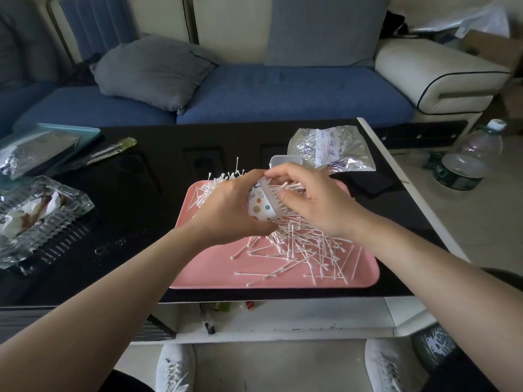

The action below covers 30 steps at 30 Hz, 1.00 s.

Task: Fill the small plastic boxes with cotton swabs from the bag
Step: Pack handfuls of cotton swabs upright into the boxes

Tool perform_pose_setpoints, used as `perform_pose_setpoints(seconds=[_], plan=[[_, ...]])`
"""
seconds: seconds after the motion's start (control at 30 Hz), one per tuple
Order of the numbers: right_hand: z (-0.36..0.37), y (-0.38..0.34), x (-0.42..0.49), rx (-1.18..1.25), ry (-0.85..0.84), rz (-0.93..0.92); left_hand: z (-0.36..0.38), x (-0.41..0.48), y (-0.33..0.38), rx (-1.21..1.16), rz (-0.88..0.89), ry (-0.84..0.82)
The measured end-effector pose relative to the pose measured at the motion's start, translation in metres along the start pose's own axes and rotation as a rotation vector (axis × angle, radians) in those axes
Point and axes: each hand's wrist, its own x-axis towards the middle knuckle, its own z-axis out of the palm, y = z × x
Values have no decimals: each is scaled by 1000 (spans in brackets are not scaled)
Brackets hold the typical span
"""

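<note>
Forearms cross near edge of table; left hand grips dotted box; right hand pinches swabs at its mouth.

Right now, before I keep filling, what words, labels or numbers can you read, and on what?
Nothing is clear enough to quote.
On the small plastic box, gripped by the left hand, right hand pinching cotton swabs at its mouth: blue lettering on the dotted label, blurred and partly covered.
On the plastic bag: printed lines and round blue symbols, too small.
On the water bottle: dark green label, illegible.
</note>
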Motion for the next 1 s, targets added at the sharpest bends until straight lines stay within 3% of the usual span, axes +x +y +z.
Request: perform_pose_setpoints(seconds=[0.17,0.4,0.63,0.77,1.0], plan=[[1,-1,1,-1,124,-28,-3,0,1,-8,-1,61],[2,-3,2,-51,158,-52,-5,0,3,-6,-10,115],[4,-6,2,-72,93,-88,-4,-1,5,40,7,137],[0,-17,0,9,53,22,-6,1,4,-8,3,135],[16,-22,-3,-178,-76,30,-9,3,6,-45,35,75]])
